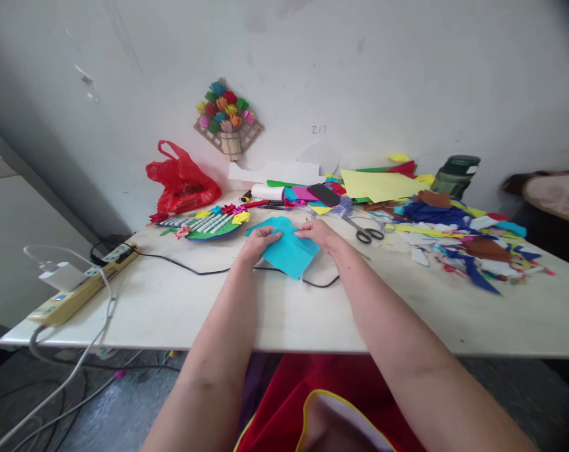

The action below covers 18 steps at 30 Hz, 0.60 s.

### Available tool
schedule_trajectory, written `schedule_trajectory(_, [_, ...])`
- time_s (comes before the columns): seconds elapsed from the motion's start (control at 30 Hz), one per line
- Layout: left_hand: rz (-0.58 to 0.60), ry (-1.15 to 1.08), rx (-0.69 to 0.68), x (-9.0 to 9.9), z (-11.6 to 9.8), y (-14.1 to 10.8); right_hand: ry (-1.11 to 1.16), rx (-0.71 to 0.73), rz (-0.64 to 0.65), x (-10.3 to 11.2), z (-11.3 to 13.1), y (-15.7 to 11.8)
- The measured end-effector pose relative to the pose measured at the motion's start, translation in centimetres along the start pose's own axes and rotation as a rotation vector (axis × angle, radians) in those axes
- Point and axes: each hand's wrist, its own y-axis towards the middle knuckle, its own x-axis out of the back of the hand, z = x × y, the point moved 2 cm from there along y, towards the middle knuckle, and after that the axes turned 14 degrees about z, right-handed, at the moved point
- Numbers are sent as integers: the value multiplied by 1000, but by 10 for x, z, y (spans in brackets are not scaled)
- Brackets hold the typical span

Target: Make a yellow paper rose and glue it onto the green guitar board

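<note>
A sheet of turquoise paper (291,254) is held just above the table between my two hands, one corner pointing toward me. My left hand (259,243) pinches its left side between thumb and fingers. On the right, my right hand (318,233) grips the upper right edge in the same way. Black-handled scissors (369,235) lie just right of my right hand. Left of my left hand rests a round green craft piece (209,225) with white rolled strips and small paper flowers. A black cable (204,272) runs beneath the paper.
Paper scraps (477,245) in many colours cover the table's right side, near a dark green bottle (455,176). At the back sit a red plastic bag (183,182), a phone (324,194) and yellow paper (383,184). A power strip (84,285) with plugs occupies the left edge.
</note>
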Motion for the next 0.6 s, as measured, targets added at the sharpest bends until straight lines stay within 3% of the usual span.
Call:
schedule_trajectory(0.43, [45,-92,-5,3,1,2,95,52,3,7,-5,4])
schedule_trajectory(0.6, [-1,-108,-8,5,1,2,148,47,11,6,-2,2])
